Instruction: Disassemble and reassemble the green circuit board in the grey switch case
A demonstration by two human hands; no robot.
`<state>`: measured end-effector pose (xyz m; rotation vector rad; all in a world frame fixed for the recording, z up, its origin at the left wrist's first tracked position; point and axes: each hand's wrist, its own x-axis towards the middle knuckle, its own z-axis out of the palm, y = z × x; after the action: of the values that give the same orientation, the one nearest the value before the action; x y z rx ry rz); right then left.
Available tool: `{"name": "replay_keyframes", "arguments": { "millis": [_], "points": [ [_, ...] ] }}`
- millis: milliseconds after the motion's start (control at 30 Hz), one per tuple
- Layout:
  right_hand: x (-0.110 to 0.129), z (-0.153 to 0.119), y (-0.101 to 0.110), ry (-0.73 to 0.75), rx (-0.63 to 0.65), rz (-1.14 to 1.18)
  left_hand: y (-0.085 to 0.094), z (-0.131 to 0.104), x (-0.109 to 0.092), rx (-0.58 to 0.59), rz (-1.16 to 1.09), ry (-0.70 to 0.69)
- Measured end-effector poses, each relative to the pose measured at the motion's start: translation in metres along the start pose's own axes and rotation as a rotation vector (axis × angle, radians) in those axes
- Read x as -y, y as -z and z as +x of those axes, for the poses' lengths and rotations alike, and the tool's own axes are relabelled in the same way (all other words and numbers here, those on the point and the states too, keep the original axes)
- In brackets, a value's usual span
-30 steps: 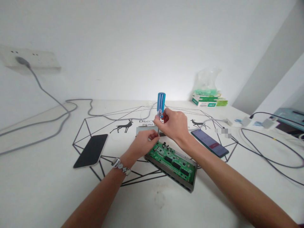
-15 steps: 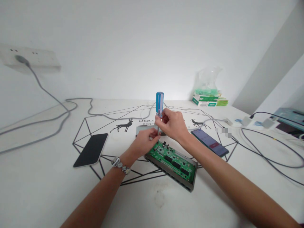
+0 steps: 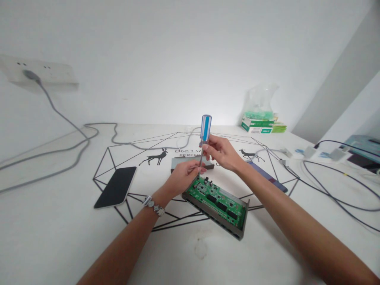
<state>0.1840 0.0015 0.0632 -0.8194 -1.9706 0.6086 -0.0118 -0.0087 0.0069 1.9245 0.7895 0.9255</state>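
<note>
A screwdriver with a blue-and-clear striped handle stands nearly upright, leaning slightly right at the top. The fingers of my right hand pinch it low on the handle, around the collar. My left hand is closed around the lower shaft, just above a green circuit board. The tip reaches down to the board's far left corner; its exact contact is hidden by my left fingers. The board sits in an open metal casing lying at an angle on the table.
A grey metal cover lies behind my hands. One dark phone is at the left, another phone partly behind my right forearm. Cables run to a power strip at the right. Small boxes stand against the wall.
The screwdriver handle has turned and tilted slightly right, and my right hand has shifted right with it. My left hand stays at the shaft.
</note>
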Motion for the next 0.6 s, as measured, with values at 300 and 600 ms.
{"name": "replay_keyframes", "arguments": {
  "millis": [300,600],
  "points": [
    [0.008,-0.002,-0.013,-0.027,-0.26,-0.171,0.002,0.001,0.003,-0.023,0.034,-0.006],
    [0.025,-0.001,-0.024,-0.069,-0.355,-0.432,0.0,0.003,0.003,-0.04,-0.001,-0.011]
  ]
}}
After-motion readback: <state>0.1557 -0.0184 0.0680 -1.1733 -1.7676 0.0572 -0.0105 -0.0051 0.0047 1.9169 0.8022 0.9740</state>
